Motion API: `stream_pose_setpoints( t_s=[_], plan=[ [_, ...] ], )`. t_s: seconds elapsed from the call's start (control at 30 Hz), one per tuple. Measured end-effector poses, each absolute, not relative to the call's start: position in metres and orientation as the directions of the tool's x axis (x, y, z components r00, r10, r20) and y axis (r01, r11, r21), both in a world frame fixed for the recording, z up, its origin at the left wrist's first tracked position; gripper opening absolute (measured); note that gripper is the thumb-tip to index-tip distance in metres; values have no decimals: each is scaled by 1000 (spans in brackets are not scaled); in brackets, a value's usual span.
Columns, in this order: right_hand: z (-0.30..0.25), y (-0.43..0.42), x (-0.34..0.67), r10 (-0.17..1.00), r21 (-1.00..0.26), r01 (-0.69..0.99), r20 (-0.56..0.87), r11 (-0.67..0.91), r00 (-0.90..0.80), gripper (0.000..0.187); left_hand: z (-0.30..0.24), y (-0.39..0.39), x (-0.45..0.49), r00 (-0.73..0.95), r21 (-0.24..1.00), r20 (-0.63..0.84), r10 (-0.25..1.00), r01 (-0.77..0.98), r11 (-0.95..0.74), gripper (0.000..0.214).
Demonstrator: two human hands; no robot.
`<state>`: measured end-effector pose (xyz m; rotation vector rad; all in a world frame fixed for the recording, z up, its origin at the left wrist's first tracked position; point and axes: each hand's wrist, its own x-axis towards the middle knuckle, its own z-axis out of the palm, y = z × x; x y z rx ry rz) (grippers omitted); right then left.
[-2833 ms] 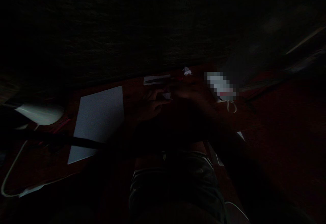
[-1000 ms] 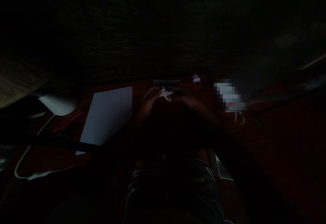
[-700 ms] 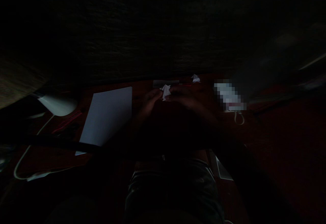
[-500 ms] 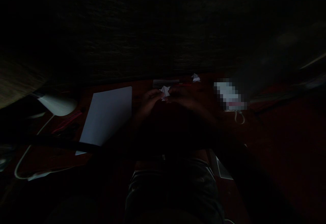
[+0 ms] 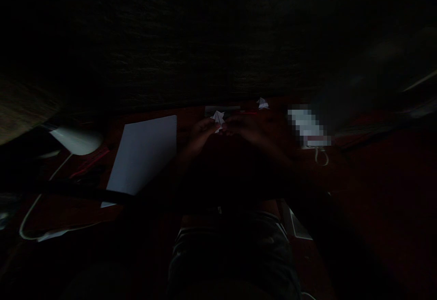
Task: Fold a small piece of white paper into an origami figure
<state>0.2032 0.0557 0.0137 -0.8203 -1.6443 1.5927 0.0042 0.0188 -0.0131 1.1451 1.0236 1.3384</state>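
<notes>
Stretching across the lower half of a very dim view, a dark reddish table is bearing everything in sight. The person is sitting close against its near edge, with dark clothing over the lap filling the bottom centre. A large white sheet is lying flat on the table to the left of the hands, slanting with its far corner towards the middle. Further left, a pale rounded lamp shade is sitting near the table's far side, and a white cable is looping below it towards the near left corner. A blurred white object is lying well to the right of the hands. Between the sheet and that object, the left hand and the right hand are meeting above the table. Their fingertips are drawn together, and both are pinching a small folded paper piece that is sticking up pale between them; how the single fingers are lying is too dark to tell. Just beyond the hands a narrow grey strip is lying flat. A little to its right a tiny paper scrap is resting near the table's far edge, apart from both hands.
</notes>
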Motion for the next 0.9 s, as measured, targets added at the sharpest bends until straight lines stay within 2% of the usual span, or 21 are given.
stream_pose_setpoints(
  t_s=[0.13, 0.33, 0.53, 0.7, 0.9],
  plan=[
    [9, 60, 203, 847, -993, 26, 82, 113, -524, 52, -13, 19, 2, -15, 986, 95, 995, -137, -96, 36],
    [6, 67, 202, 909, -952, 133, 215, 277, -356, 48, -12, 19, 4, -68, 989, 86, 994, -114, -94, 35],
    [7, 61, 200, 879, -925, 126, 288, 358, -381, 51, -13, 18, 4, -58, 991, 104, 993, -80, -108, 37],
    [9, 58, 203, 874, -897, 175, 325, 406, -361, 40, -18, 21, 2, -69, 991, 80, 994, -103, -87, 42],
    [12, 57, 206, 833, -845, 231, 361, 482, -419, 22, -17, 21, 2, -60, 990, 70, 996, -119, -76, 38]
  ],
)
